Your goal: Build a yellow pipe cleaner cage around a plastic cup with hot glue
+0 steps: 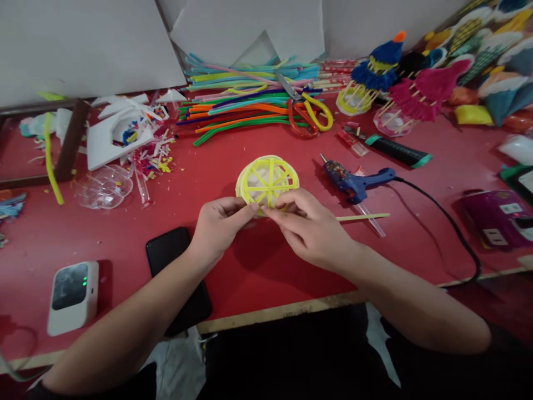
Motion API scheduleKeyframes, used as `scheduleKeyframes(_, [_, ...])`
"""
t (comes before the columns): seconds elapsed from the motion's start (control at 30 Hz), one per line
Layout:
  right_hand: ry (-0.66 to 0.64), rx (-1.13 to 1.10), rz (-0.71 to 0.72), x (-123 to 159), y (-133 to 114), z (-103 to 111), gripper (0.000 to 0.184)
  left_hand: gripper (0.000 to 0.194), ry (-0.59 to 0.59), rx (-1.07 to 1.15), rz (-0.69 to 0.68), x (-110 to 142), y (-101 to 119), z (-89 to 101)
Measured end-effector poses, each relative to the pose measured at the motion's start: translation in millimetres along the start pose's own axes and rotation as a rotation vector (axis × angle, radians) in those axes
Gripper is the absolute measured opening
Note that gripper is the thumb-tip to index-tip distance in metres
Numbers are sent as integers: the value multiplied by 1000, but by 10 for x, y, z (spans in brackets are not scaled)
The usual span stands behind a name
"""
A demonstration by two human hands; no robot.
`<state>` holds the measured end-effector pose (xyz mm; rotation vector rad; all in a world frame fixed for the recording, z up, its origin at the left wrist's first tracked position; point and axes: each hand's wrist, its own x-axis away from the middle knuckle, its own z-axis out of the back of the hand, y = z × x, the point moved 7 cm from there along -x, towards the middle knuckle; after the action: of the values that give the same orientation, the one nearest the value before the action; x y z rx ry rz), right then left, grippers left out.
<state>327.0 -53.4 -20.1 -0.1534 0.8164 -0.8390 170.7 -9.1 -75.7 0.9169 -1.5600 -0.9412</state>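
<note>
Two bare hands meet at the middle of a red table (266,272), holding a round yellow spoked disc (270,173) with a pale layer beneath. The left hand (216,228) pinches its rim at seven o'clock, the right hand (313,229) at five; thumbs and forefingers are closed on it, the other fingers curled and partly hidden, and whatever lies under the fingertips is covered. From the disc, a black phone (166,247) lies at seven o'clock, partly behind the left forearm. At three, a blue glue gun (353,179) covers part of a clear strip (372,220); a pale green stick (368,216) disappears behind the right hand. Scissors (310,110) lie at one o'clock. A purple box (497,218), far right, is dim.
</note>
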Motion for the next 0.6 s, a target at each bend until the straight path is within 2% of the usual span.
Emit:
scheduleKeyframes(0.1, [6,12,24,-1,11,35,29,34,29,-45,-16,-3,21,27])
scheduleKeyframes(0.3, [-31,57,-45,-8,145,158,17,31,70,-61,-23,-18,28,88])
scheduleKeyframes(0.47, [-115,91,-43,-21,194,209,29,31,68,-103,13,-49,0,110])
scheduleKeyframes(0.6, [-102,91,-17,-36,169,216,33,31,31,-65,40,-54,-3,90])
